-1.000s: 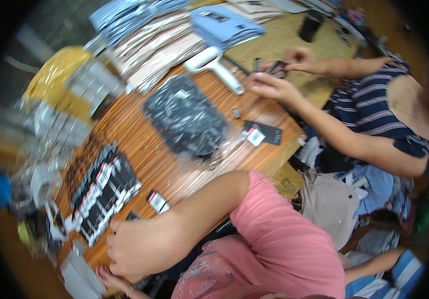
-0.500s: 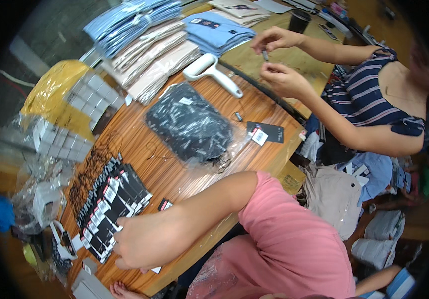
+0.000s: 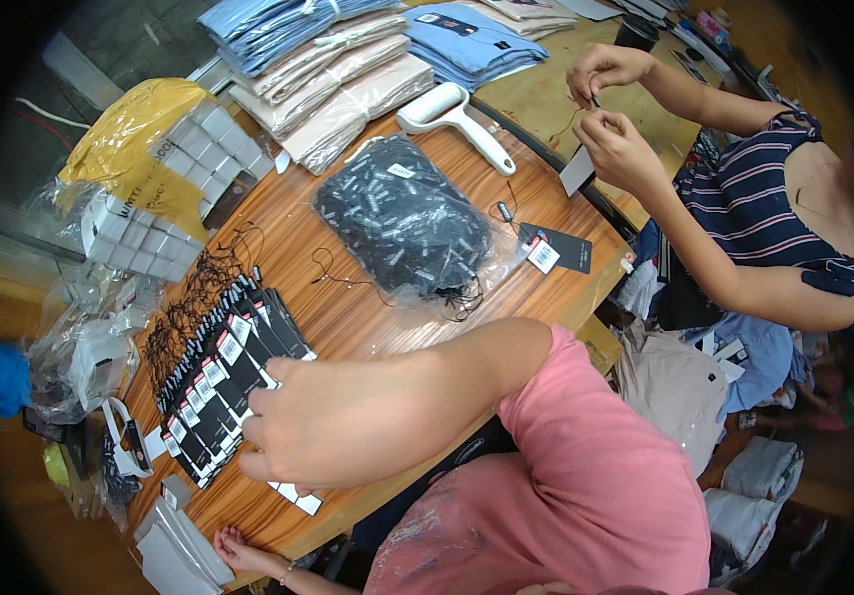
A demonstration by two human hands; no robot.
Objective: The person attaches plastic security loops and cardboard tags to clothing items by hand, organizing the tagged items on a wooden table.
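My right hand, in a pink sleeve, hangs palm down over the table beside a fanned row of black hang tags with white labels and dark cords. Its fingers are bent and spread, the tips hidden. Below it, white strips lie on the table, partly covered by the hand. My left hand, with a bracelet at the wrist, rests by the near table edge, fingers loosely curled and nothing visible in them. Close by is a grey-white stack of flat pieces.
A clear bag of black corded pieces lies mid-table, near a white lint roller and a loose black tag. Folded bagged garments and white boxes stand behind. A co-worker's hands hold a small corded piece at right.
My right hand has lifted away from the near edge toward the tags, uncovering more of the white strips. More of my left hand shows. The co-worker's hands now have a white tag hanging below.
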